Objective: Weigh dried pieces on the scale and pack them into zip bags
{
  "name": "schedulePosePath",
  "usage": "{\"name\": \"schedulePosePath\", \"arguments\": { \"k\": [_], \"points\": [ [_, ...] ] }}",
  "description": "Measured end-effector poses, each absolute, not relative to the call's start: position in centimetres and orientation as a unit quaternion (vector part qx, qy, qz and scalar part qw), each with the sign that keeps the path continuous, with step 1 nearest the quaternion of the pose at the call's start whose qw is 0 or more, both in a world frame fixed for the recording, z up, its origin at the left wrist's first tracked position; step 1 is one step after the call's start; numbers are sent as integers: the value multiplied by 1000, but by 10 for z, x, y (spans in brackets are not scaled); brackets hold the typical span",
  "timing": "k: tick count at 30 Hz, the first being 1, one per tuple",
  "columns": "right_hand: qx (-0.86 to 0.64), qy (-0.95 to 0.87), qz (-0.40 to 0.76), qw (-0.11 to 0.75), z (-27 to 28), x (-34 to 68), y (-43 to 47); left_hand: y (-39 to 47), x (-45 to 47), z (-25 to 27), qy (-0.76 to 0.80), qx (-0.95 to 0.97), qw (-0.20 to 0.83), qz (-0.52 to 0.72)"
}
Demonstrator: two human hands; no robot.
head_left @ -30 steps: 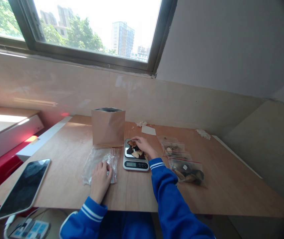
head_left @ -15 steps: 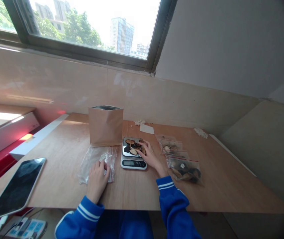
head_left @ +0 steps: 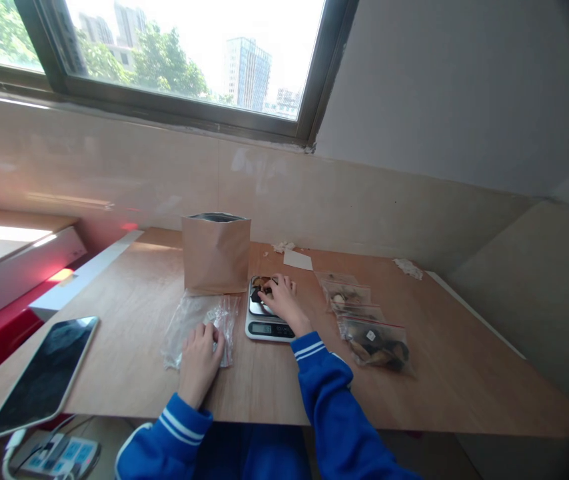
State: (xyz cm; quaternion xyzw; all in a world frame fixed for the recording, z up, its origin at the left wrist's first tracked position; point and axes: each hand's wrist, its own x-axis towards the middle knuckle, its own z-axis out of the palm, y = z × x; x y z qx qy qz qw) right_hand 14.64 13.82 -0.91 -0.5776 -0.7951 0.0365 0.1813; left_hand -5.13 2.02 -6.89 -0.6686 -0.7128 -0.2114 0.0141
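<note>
My right hand [head_left: 284,300] is over the steel plate of a kitchen scale [head_left: 270,331], its thumb and fingers bent around dried mushroom slices [head_left: 260,283]. The hand hides much of the small brown and black pile. My left hand [head_left: 199,353] lies with curled fingers on a clear zip bag [head_left: 184,323], which is flat on the table left of the scale. The fingertips press on the bag near its sealing edge. Behind the bag, a brown kraft pouch [head_left: 217,257] stands upright with its mouth open.
Several zip bags [head_left: 377,343] of dried pieces lie right of the scale. A white card [head_left: 297,259] and crumpled scraps [head_left: 407,268] are toward the wall. A tablet [head_left: 42,377] lies at the table's left edge, above a power strip [head_left: 59,457].
My right hand has shifted left across the scale plate and now covers more of the slices. The left hand stays on the zip bag. The view has turned slightly.
</note>
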Motion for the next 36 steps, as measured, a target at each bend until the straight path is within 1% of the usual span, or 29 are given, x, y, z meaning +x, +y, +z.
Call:
{"name": "schedulePosePath", "arguments": {
  "k": [2, 9, 14, 16, 19, 26, 32, 36],
  "points": [
    [-584, -793, 26, 171, -8, 141, 139, 20, -51, -69, -713, -669, 15, -212],
    [-609, -769, 3, 194, -5, 137, 135, 20, -50, -67, -716, -666, 16, -208],
    [-627, -739, -8, 245, 5, 142, 135, 20, -51, -66, -716, -666, 17, -207],
    [-627, -738, -14, 250, 9, 146, 135, 20, -50, -67, -714, -668, 23, -209],
    [-617, -750, -30, 237, 9, 149, 134, 20, -50, -67, -716, -665, 24, -211],
    [-573, -790, -109, 187, -4, 141, 126, 20, -51, -67, -712, -670, 25, -208],
    [-555, -802, -122, 184, -11, 141, 125, 20, -50, -67, -714, -668, 19, -209],
    [-564, -797, -108, 190, -12, 145, 125, 20, -51, -68, -713, -668, 20, -213]
  ]
}}
